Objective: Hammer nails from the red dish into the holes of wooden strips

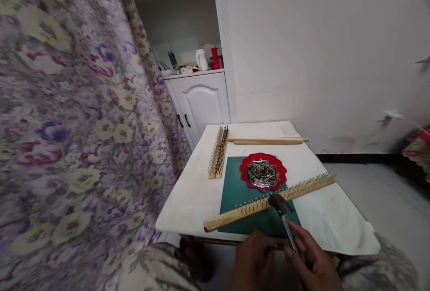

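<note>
My right hand [314, 257] is wrapped round the shaft of a claw hammer [285, 223]. The hammer's dark head stands over a wooden strip [231, 215] set with rows of upright nails, hiding a small stretch of it. At the table's front edge, my left hand [254, 254] is closed with the fingers curled together; whatever they hold is hidden. The strip lies slantwise across a green mat [235, 172], its left end bare of nails but dotted with small marks. Behind it a red scalloped dish [244, 179] holds a heap of loose nails [264, 173].
Two nail-studded strips [218, 154] lie side by side at the table's left. Plain wooden strips [268, 141] lie along the far edge of the white-covered table [191, 192]. A flowered curtain [101, 125] hangs at left; a white cabinet [204, 98] stands behind.
</note>
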A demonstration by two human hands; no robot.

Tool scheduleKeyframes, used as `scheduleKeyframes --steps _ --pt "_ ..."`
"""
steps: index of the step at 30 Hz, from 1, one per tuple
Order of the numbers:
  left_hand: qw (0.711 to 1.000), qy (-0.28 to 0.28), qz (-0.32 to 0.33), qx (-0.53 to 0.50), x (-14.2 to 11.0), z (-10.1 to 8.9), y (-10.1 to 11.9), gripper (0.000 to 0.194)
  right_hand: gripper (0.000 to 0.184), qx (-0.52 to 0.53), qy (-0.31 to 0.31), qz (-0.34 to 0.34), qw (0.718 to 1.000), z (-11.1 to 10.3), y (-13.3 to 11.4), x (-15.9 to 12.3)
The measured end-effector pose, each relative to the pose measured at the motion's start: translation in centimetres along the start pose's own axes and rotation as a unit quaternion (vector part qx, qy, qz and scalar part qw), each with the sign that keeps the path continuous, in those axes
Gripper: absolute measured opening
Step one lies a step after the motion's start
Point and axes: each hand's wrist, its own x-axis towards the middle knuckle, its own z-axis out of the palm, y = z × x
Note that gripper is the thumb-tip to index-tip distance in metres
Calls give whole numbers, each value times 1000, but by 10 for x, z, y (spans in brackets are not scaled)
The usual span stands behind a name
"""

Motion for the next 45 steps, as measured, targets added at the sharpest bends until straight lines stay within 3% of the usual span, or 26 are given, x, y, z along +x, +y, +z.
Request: scheduleKeyframes --steps 4,7,11,18,30,37,40,45 --pt "983 131 -123 -31 4 -28 -20 10 50 51 45 -3 998 6 -2 -2" --pt "970 182 -160 -35 11 -42 -35 17 47 60 40 0 997 5 1 -1" --pt "971 171 -164 -16 19 -44 -43 22 46 56 16 3 998 2 5 0" --pt "973 170 -158 7 21 -41 -45 20 44 89 39 -5 995 7 3 0" --pt "973 169 -150 44 24 -36 -51 21 47 11 5 -11 1000 -3 11 2" --pt "977 150 -145 50 24 -34 -57 19 42 36 -72 -4 997 11 -7 7" --pt "977 146 -149 45 24 -34 -58 19 44 0 -126 7 992 24 -12 12" --pt "976 148 -156 47 24 -33 -60 17 44 -69 -171 -39 982 41 -17 21"
